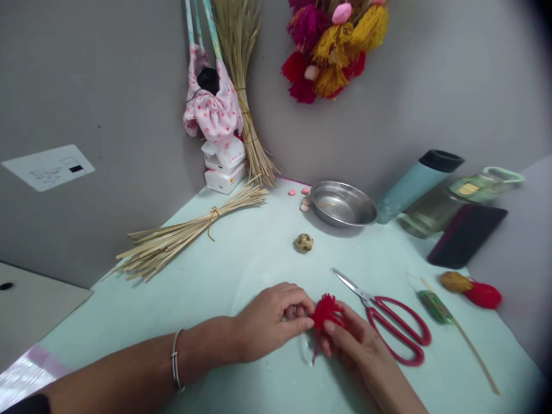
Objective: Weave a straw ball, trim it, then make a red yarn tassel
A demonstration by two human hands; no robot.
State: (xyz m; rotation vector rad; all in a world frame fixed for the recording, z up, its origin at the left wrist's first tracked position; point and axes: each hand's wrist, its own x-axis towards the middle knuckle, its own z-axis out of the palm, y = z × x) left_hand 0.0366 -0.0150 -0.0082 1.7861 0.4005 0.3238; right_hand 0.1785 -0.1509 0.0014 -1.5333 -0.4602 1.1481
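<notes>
A small red yarn tassel [326,311] with looped ends is held between both hands, just above the table. The thumb and forefinger of my left hand [276,315] pinch its left side. My right hand [356,339] grips the tassel from the right, thumb in front and fingers behind. A loose red strand hangs below it. Right beside my right hand lie scissors with red handles [399,328], their blades pointing to the upper left. Beyond the tassel sits a small round woven straw ball [304,243].
A steel bowl [344,204] stands at the back near pink beads [292,192]. Straw bundles [172,241] lie at left. A blue tumbler [416,184], green bottle [452,201], phone [468,236], yarn balls [483,293] and a thin stick [476,356] are at right. Tassels [332,52] hang above.
</notes>
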